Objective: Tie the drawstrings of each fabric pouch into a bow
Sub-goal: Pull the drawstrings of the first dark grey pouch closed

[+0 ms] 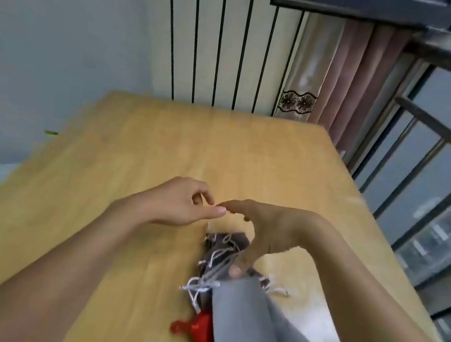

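**Soft pouches, thin cords: where the fingers should take hold**

Both hands meet above a small heap of fabric pouches on the wooden table (140, 138). The left hand (183, 204) has its thumb and forefinger drawn together in a pinch, the tips touching those of the right hand (265, 231). What sits inside that pinch is too fine and blurred to make out; it may be a cord end, but I cannot tell. The right hand's fingers arch forward to meet the left, while its thumb (237, 270) reaches back and down to press at the gathered neck of the grey pouch (243, 323), just below the grip.

The grey pouch lies on top of the heap, its mouth towards the hands, its white drawstrings (205, 284) trailing loose to the left of the thumb. Under it, further from the grip and towards the person, a red pouch (202, 337) shows with its own red cord. Beyond the thumb, directly beneath the right palm, lie darker pouches (226, 241) with more white cords tangled over them.

By the look of them, these things are light, limp and will not hold any shape; the cloth will slide on the smooth table if tugged. The cords look thin and easily tangled with neighbours. A sound hold would be fingertip pinches on the two cord ends close to the neck, with the pouch mouth pinned down so that the loops can be drawn tight. No bow is visible on the grey pouch yet.
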Available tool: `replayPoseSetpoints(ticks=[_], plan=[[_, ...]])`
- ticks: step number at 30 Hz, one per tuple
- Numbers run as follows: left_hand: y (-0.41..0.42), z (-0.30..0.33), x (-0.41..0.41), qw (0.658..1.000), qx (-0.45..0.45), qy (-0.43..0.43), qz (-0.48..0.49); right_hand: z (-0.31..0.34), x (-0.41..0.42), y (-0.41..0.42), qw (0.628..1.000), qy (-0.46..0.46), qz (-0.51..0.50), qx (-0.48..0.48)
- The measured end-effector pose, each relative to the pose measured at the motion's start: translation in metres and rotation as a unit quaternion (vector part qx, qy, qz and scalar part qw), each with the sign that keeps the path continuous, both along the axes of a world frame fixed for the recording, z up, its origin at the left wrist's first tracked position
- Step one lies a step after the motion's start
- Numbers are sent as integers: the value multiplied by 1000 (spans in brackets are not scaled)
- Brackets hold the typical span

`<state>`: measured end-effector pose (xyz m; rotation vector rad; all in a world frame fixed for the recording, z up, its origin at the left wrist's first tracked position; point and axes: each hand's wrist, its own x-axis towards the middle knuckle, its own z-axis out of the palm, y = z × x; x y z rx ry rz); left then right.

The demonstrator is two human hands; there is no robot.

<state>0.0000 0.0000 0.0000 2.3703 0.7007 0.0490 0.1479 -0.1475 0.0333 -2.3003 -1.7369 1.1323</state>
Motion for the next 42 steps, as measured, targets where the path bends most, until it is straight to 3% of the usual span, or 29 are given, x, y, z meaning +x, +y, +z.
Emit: replayPoseSetpoints(ticks=[3,6,10,12,15,20,22,24,26,28,31,35,38,42], plan=[[-19,-15,-22,996,-86,24,23,-17,-11,-21,994,-99,34,-26],[-45,-33,-51,989,-145,3,1,-40,-19,-39,991,-135,5,25],[-92,-50,-58,995,-26,-74,-56,-49,-20,-55,990,-56,-51,121],[-97,-56,-49,991,-28,-118,-53,-55,-15,-54,982,-26,-70,172],[-74,-66,-30,978,-87,-188,21,-70,0,-43,946,7,-123,300],[-40,-65,-13,946,-129,-269,126,-84,11,-18,826,279,-325,365],[-35,-67,-10,924,-162,-300,174,-96,21,-8,806,259,-364,388],[-35,-75,-7,927,-105,-321,166,-103,28,-2,803,232,-390,387],[-37,-82,-3,965,41,-244,91,-105,34,2,811,257,-384,359],[-42,-81,4,982,133,-128,36,-103,37,2,830,277,-357,327],[-41,-79,6,983,151,-102,3,-98,41,-4,848,300,-307,311],[-30,-71,-4,970,208,-123,28,-99,45,-7,788,394,-323,347],[-21,-68,-15,968,224,-97,60,-102,42,-3,781,335,-353,391],[-18,-65,-15,953,258,-78,140,-102,47,-3,743,306,-399,442]])
